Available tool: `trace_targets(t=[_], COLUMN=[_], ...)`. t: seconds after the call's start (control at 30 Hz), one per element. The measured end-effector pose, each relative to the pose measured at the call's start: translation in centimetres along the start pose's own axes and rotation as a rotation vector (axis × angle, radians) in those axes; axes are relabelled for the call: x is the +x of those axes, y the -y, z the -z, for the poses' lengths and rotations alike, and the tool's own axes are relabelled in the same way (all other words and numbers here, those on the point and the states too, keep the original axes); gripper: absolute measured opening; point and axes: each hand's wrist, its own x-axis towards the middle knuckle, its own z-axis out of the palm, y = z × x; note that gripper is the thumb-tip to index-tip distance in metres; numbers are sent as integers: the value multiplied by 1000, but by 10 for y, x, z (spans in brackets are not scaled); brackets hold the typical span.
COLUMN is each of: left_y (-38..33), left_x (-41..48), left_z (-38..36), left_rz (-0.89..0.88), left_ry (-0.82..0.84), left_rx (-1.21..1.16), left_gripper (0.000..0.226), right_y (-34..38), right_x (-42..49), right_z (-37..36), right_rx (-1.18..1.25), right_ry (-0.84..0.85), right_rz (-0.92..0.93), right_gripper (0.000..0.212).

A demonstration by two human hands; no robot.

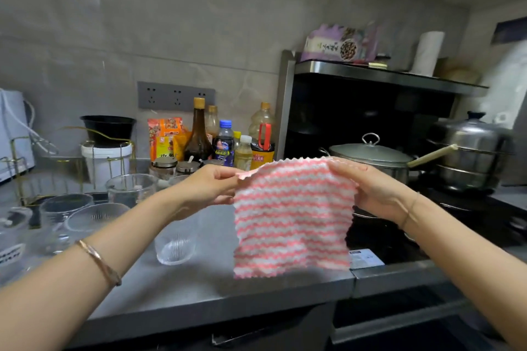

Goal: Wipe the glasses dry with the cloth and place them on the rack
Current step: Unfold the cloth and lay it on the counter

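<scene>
a person is holding a pink-and-white striped cloth (291, 219) spread in the air above the steel counter (216, 288), the left hand (212, 184) pinching one top corner and the right hand (368, 188) gripping the other. the job is looking barely begun: the glasses are standing on the counter at left, a ribbed glass (175, 245) nearest the cloth, a taller glass (131, 188) behind it and more clustering toward the left edge. none is showing on the gold wire rack (20, 168) at far left, as far as can be told. wiping and racking are both lying ahead. the counter's front edge is running just below the cloth's hem. bottles (225, 142) are crowding the back wall and a lidded pot (370, 157) is sitting on the dark hob (399, 239) at right, leaving open counter only around the ribbed glass. any reach to the rack is likely passing over the other glasses.
</scene>
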Motion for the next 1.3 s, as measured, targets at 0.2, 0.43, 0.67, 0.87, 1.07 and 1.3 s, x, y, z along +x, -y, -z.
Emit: trace_targets(t=[0.2,0.43,0.67,0.87,1.07,1.3], left_y=[23,34,114,155,147,156], left_x=[41,103,81,42,30,53], left_z=[-17,-15,-37,-39,-37,-35], left_rz=[53,-84,88,227,184,79], left_ry=[-268,-533,-475,-328,-417,-585], left_rx=[-87,-87,-181,-318,-88,401], left_gripper=[32,37,36,34,22,24], right_y=[-36,-51,-128,-159,-144,-150], right_x=[37,107,99,73,81,116], right_z=[5,16,33,31,16,0], right_rx=[18,21,9,-14,-157,-426], right_ry=[-85,6,241,375,301,63], right_rz=[-45,53,-237,-337,-265,-163], right_gripper=[33,35,38,49,46,18])
